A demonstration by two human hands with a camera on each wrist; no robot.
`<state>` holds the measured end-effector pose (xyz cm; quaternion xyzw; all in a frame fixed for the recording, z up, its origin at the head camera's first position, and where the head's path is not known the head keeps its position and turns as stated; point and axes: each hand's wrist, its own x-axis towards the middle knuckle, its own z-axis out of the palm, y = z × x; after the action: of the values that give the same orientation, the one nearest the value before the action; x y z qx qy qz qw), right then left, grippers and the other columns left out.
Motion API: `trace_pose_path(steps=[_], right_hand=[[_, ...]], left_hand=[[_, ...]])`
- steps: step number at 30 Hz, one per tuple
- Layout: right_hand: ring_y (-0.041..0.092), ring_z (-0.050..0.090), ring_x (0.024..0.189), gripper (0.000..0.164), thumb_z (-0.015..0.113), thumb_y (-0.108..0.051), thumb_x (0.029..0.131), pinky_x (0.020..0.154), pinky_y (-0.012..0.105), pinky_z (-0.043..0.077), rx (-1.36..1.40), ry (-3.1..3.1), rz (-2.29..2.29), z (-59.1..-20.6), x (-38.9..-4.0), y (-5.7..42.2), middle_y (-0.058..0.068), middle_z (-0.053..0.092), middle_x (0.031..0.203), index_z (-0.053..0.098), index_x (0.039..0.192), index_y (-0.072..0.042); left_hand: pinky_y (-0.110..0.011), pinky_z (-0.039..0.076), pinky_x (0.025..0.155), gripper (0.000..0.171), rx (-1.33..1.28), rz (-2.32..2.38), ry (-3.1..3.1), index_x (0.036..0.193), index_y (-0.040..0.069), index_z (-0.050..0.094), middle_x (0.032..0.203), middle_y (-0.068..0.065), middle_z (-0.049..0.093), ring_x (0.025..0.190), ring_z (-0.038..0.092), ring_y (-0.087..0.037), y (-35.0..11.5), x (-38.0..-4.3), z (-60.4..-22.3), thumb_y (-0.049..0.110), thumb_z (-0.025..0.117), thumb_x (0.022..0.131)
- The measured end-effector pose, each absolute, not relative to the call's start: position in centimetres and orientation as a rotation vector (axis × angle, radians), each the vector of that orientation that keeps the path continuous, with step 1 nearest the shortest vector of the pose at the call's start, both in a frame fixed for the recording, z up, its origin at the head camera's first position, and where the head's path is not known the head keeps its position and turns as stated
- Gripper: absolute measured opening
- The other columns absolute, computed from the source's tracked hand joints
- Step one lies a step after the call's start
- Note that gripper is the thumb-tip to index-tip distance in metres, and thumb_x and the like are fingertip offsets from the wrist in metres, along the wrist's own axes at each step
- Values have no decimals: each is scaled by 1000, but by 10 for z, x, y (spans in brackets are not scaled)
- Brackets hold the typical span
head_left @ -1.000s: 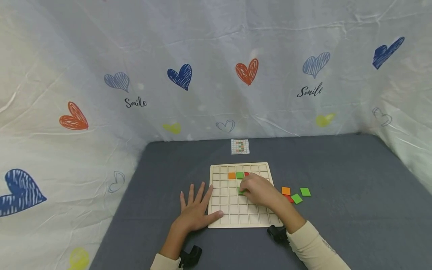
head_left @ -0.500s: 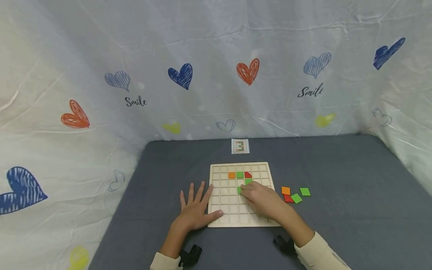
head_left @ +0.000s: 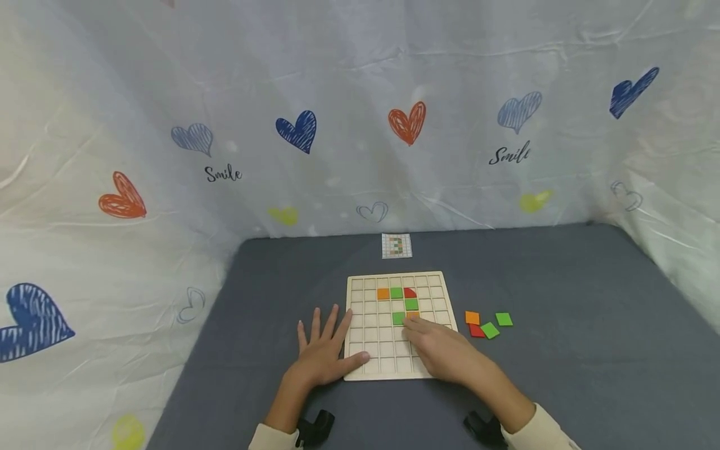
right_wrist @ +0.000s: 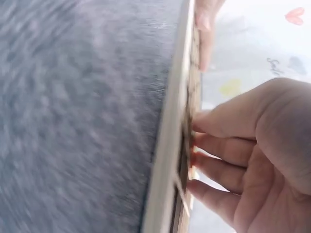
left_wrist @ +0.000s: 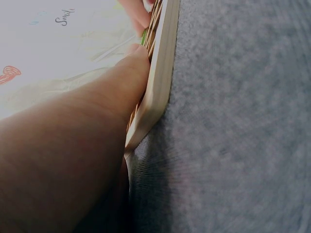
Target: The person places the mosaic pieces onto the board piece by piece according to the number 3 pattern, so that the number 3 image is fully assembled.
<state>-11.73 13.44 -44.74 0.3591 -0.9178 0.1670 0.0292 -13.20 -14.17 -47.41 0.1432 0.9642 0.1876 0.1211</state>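
A light wooden grid board (head_left: pixel 379 367) lies on the dark grey table. My left hand (head_left: pixel 322 361) is spread at its left edge, thumb resting on the board and the other fingers on the cloth. Fingertips of my right hand (head_left: pixel 444 350) touch an orange tile (head_left: pixel 413 315) in a cell, covering part of it; the right wrist view shows these fingers (right_wrist: pixel 221 170) slightly bent against the board. Beside that tile sits a green tile (head_left: pixel 399 318), with another green tile (head_left: pixel 412 304) behind. In the far row are an orange tile (head_left: pixel 383 294), a green tile (head_left: pixel 396 292) and a red round-cornered tile (head_left: pixel 410 292).
Right of the board lie a loose orange tile (head_left: pixel 472 317), a red tile (head_left: pixel 476 331) and two green tiles, one touching the red tile and one apart (head_left: pixel 504 319). A pattern card (head_left: pixel 396 246) lies behind the board. A heart-printed curtain (head_left: pixel 337 175) hangs behind the table.
My right hand has drawn back toward the front right, uncovering the red tile, the green tile below it and part of the orange tile. The left hand stays in place.
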Motion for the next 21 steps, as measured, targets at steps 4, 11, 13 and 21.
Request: trace_pose_path(steps=[4,11,13,21], right_hand=[[33,54,130,24,64,-6,96,102,48,46,1125,-2889,549,-443,-109,140,18,61,135,69,120,-1],[33,52,131,21,66,-4,94,100,49,47,1154,-2918,570,-442,-96,153,15,61,135,68,115,-6],[33,52,132,26,66,-5,94,100,49,47,1133,-2938,579,-442,-93,158,15,60,137,68,120,-5],[31,55,129,38,67,-6,93,97,49,49,984,-2956,595,-438,-90,183,13,61,136,66,131,-2]], left_hand=[[-70,-13,109,96,409,555,2814,163,24,19,167,-9,7,150,-11,-42,-143,-131,-476,75,53,88],[-69,-15,108,96,426,593,2825,163,23,21,167,-11,8,149,-11,-43,-144,-130,-479,73,54,88],[-69,-16,108,96,435,587,2818,163,23,19,168,-10,7,149,-12,-43,-144,-130,-481,75,52,89],[-70,-15,108,96,439,602,2825,163,22,20,167,-12,9,149,-12,-43,-144,-131,-478,74,54,89]])
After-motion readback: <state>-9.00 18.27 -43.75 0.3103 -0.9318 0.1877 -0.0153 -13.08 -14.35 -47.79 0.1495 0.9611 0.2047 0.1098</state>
